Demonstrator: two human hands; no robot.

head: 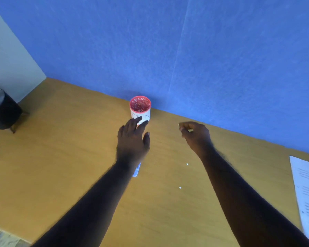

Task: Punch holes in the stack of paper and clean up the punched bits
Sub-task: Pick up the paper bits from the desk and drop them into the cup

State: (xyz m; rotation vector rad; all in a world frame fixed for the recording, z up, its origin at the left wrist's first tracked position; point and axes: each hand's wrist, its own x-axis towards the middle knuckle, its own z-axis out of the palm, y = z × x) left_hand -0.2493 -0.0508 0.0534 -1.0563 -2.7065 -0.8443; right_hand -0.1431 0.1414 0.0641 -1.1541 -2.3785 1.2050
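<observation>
A small paper cup (140,108) with a red inside stands on the wooden desk (64,157) against the blue wall; white punched bits lie in it. My left hand (132,139) reaches toward the cup with fingers spread, its fingertips at the cup's lower side. My right hand (194,134) hovers to the right of the cup, fingers pinched together; what they hold is too small to tell. Two white punched bits (187,164) (180,187) lie on the desk between my forearms. The stack of printed paper (307,193) lies at the right edge.
A white and blue object (137,171) peeks out from under my left wrist. A black round container (2,109) on small legs stands at the far left of the desk. The blue wall (185,50) closes off the back of the desk.
</observation>
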